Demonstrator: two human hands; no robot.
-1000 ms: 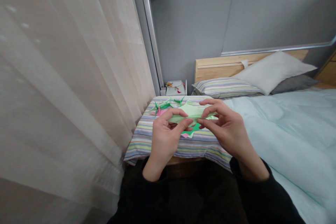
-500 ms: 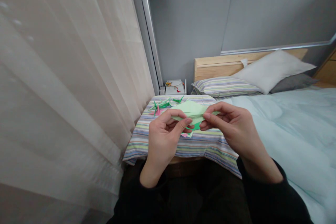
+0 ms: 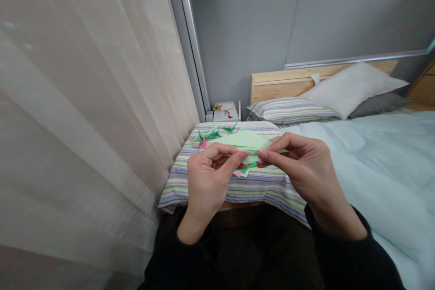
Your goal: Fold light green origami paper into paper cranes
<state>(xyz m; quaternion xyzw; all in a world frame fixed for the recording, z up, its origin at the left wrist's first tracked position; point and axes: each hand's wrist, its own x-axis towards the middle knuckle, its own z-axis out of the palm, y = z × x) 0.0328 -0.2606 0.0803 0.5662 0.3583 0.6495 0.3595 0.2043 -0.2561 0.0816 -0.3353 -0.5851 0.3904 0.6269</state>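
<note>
A pale green sheet of origami paper [image 3: 245, 138], partly folded, is held up above the striped cloth [image 3: 261, 188]. My left hand [image 3: 212, 174] pinches its near left part between thumb and fingers. On the other side my right hand [image 3: 301, 163] pinches the near right part, its thumb close to the left thumb. Beneath the held sheet lie loose papers [image 3: 244, 172] in green and pink, mostly covered by it and my hands. Folded green paper cranes [image 3: 212, 133] and a pink one [image 3: 203, 142] sit on the cloth beyond my left hand.
A bed with a pale blue quilt [image 3: 380, 163] stands to the right, with a striped pillow [image 3: 295, 110] and a white pillow [image 3: 356, 88] by its wooden headboard [image 3: 282, 84]. A pale curtain [image 3: 102, 99] hangs at the left. Behind the table is a white nightstand [image 3: 226, 112].
The near fold of the green paper has shifted, and both thumbs now press on it closer together. My right hand has moved slightly left along the edge.
</note>
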